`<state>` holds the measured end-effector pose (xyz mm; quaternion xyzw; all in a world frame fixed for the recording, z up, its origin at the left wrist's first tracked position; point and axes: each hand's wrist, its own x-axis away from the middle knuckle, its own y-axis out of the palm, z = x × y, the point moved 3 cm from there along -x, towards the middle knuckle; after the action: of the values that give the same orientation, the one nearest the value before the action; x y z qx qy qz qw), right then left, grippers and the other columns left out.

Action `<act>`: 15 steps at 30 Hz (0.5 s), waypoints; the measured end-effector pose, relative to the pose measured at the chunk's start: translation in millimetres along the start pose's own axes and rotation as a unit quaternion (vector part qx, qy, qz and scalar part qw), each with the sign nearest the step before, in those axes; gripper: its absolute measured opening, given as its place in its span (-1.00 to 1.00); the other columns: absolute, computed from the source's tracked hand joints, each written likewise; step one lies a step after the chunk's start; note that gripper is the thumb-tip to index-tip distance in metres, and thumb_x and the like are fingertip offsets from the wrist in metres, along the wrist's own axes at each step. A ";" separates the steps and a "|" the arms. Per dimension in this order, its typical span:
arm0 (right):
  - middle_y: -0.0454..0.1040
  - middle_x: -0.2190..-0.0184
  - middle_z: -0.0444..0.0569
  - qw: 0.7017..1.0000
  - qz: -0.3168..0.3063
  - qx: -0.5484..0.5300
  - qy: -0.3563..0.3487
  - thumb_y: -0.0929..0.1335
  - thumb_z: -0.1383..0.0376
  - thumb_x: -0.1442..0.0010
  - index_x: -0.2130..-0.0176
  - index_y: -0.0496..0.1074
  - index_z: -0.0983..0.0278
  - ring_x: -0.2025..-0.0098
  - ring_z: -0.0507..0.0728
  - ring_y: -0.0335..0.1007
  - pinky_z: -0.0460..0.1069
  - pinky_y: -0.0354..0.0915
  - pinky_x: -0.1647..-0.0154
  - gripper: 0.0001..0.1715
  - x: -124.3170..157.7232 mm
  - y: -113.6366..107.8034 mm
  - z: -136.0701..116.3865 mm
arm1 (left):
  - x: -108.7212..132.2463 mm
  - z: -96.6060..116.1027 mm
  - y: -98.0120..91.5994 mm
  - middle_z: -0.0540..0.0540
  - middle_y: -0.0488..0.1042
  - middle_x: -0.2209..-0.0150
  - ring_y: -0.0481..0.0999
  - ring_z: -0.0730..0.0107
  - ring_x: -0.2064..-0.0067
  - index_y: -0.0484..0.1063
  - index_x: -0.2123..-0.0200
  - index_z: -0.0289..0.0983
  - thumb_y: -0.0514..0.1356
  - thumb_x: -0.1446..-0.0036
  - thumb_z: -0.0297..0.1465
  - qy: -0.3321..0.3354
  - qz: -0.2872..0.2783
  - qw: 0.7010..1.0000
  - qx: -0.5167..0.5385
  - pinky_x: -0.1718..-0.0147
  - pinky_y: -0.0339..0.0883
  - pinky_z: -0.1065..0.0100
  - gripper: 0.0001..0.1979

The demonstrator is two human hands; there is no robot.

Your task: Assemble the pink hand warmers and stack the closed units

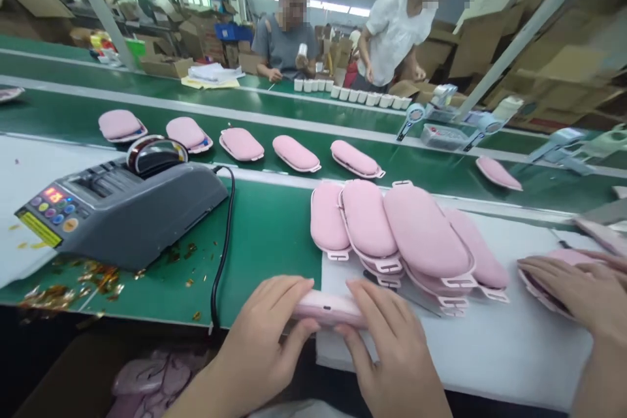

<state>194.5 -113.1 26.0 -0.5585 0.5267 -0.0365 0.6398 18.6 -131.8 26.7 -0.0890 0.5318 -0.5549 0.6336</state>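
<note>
Between my two hands, at the table's front edge, is a pink padded case (329, 309), seen edge-on with a small dark slot in its side. My left hand (274, 326) grips its left end, thumb below and fingers above. The right end is held the same way by my right hand (386, 339). Just beyond lies a pile of pink oval pads (426, 232) with white slotted tabs, partly on a white sheet (519, 346).
A grey tape dispenser (142, 209) with a black cable (228, 241) stands left, gold tape scraps near it. Pink pads (296, 153) line the green belt (269, 104). Another person's hands (573, 281) touch a pad at right. Two people are across the belt.
</note>
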 end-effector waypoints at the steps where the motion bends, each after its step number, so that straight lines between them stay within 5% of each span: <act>1: 0.50 0.21 0.03 1.000 -0.004 -0.005 -0.011 0.26 0.30 -0.28 0.06 0.38 0.33 0.19 0.16 0.38 0.02 0.24 0.16 -0.75 1.0 -2.9 1.2 | 0.6 -1.1 -4.1 -0.15 0.53 0.13 0.53 0.30 0.11 0.34 0.01 -0.26 0.12 -0.19 -0.39 0.002 -0.003 1.000 0.005 0.13 0.44 0.38 -0.71; 5: 0.53 0.30 -0.07 0.998 0.058 -0.027 0.030 0.31 0.27 -0.23 0.12 0.40 0.22 0.30 0.11 0.43 -0.04 0.31 0.31 -0.80 -18.5 -32.4 19.9 | -8.4 -13.7 -39.3 -0.10 0.48 0.01 0.49 0.28 0.02 0.32 -0.04 -0.10 0.12 -0.19 -0.34 -0.054 0.072 0.996 0.006 0.07 0.41 0.37 -0.67; 7: 0.53 0.30 -0.06 0.981 0.113 -0.026 0.157 0.30 0.18 -0.24 0.15 0.41 0.22 0.30 0.13 0.44 -0.03 0.31 0.35 -0.79 -51.4 -55.5 42.8 | -26.1 -28.1 -58.9 -0.07 0.50 0.05 0.49 0.23 0.05 0.38 0.06 -0.07 0.11 -0.19 -0.26 -0.148 0.139 0.979 0.027 0.08 0.39 0.30 -0.75; 9: 0.52 0.33 -0.04 0.951 0.087 -0.040 0.295 0.27 0.13 -0.24 0.17 0.42 0.26 0.34 0.14 0.43 -0.03 0.28 0.41 -0.72 -99.7 -68.8 72.5 | -56.7 -48.1 -64.6 -0.07 0.52 0.13 0.50 0.18 0.09 0.42 0.17 -0.12 0.10 -0.17 -0.16 -0.267 0.152 0.948 0.087 0.11 0.38 0.26 -0.76; 12: 0.51 0.22 -0.04 0.945 -0.031 -0.075 0.318 0.34 0.24 -0.19 0.19 0.42 0.30 0.29 0.08 0.43 -0.07 0.30 0.35 -0.79 -187.2 -53.8 112.4 | -120.2 -86.7 -42.0 -0.12 0.54 0.22 0.51 0.14 0.11 0.44 0.22 -0.25 0.11 -0.17 -0.20 -0.409 0.062 0.899 0.145 0.12 0.38 0.23 -0.74; 15: 0.48 0.24 -0.05 0.936 -0.111 -0.075 0.325 0.35 0.22 -0.24 0.17 0.41 0.35 0.30 0.04 0.43 -0.02 0.39 0.29 -0.76 -252.8 -2.9 141.2 | -184.6 -130.3 -8.0 -0.17 0.51 0.26 0.52 0.20 0.22 0.44 0.25 -0.38 0.13 -0.20 -0.27 -0.460 0.040 0.876 0.139 0.20 0.42 0.16 -0.73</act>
<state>185.0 141.8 163.0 -0.6171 0.6418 -0.2476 0.3820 -53.5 74.7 83.9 -0.2241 0.1010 -0.4934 0.8344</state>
